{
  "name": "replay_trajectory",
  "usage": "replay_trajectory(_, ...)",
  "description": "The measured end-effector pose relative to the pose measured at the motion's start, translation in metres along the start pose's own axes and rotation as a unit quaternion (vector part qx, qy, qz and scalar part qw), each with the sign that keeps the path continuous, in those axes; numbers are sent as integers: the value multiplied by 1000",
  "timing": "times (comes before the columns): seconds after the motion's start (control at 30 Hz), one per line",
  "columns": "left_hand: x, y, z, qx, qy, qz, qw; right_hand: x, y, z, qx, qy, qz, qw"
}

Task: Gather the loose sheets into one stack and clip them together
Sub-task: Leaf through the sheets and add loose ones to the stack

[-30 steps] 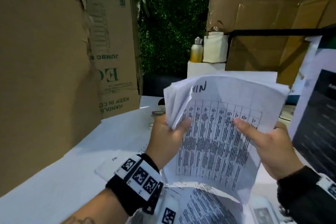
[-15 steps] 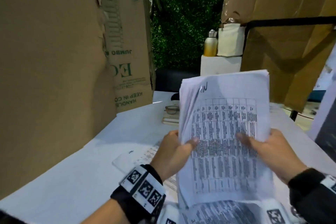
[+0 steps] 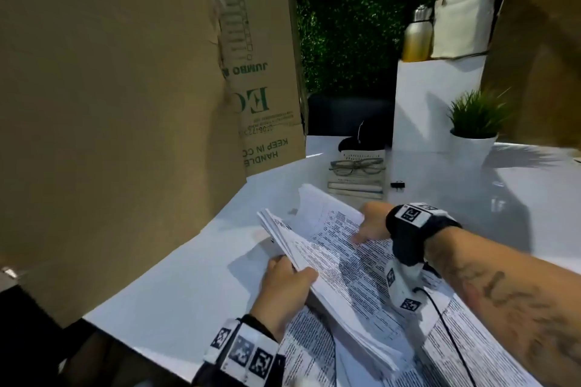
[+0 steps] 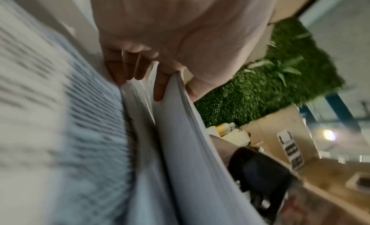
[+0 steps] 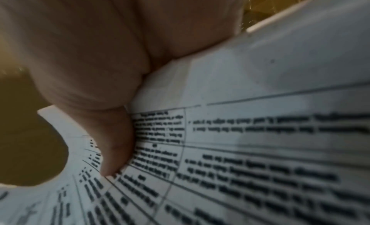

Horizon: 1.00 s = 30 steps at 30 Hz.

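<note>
1. A person's two bare hands hold a thick stack of printed sheets low over a white table, seen from the head camera.
2. The left hand grips the stack's near left edge. Its thumb lies on top of the paper and its fingers curl underneath.
3. In the left wrist view, the fingertips press between layers of the stack, so the sheets split into separate bundles there.
4. The right hand reaches across from the right and holds the stack's far edge. Its thumb presses flat on the printed top page; the other fingers are hidden behind the paper, so how far they curl cannot be told.
5. The stack tilts, with its far left corner raised and fanned open, and the top sheet lifted clear of the rest.
6. More printed sheets lie loose on the table beneath the right forearm.
7. A small black binder clip sits on the table beyond the hands, well apart from the stack.
8. Just left of the clip, a pair of glasses rests on a pile of books.
9. A potted plant stands further right.
</note>
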State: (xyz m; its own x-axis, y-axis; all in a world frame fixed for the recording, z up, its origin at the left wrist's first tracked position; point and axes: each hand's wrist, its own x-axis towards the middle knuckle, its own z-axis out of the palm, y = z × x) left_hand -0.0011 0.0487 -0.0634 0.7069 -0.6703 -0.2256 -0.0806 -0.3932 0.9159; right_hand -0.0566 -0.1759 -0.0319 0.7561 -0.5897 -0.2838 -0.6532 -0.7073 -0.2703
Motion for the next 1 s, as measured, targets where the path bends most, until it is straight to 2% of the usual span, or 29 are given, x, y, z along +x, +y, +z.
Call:
replay_trajectory(0.13, 9, -9, -4, 81, 11, 14, 997, 7, -4, 7, 5, -3, 6, 1000)
replay_trajectory(0.27, 13, -7, -5, 89, 0, 20, 996, 7, 0, 4, 25, 9, 3, 1000)
replay_trajectory(0.47, 18, -14, -8, 52, -10, 23, 998, 1, 4, 6, 54, 19, -18, 998)
replay_trajectory(0.6, 18, -15, -11, 5, 11, 30, 999, -18, 5, -9, 121, 80, -77, 986)
replay_trajectory(0.7, 14, -2, -11, -107, 77, 92, 987, -44, 14, -29, 266, 156, -107, 945)
replay_trajectory(0.8, 11, 29, -12, -236, 119, 190, 946, -81, 20, -49, 395, 222, -155, 878)
replay_trajectory(1.0, -13, 97, -14, -304, 137, 365, 869, -147, 17, -76, 476, 355, -237, 769)
